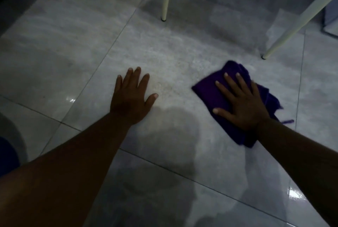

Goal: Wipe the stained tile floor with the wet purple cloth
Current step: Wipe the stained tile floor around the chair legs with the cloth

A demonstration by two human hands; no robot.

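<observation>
My right hand (241, 102) lies flat, fingers spread, pressing down on the folded purple cloth (210, 93) on the grey tile floor (164, 53). The cloth sticks out beyond the fingertips and to the right of the hand, with a loose thread near the wrist. My left hand (132, 95) rests palm down on the bare tile to the left, fingers apart, holding nothing. Between the two hands the tile shows a pale, brownish speckled stain (164, 85).
Two white furniture legs stand on the floor: one (165, 1) at the top centre, one slanted (296, 25) just beyond the cloth at the right. A dark frame (327, 25) sits at the far right edge. A blue object (7, 155) shows at the left edge.
</observation>
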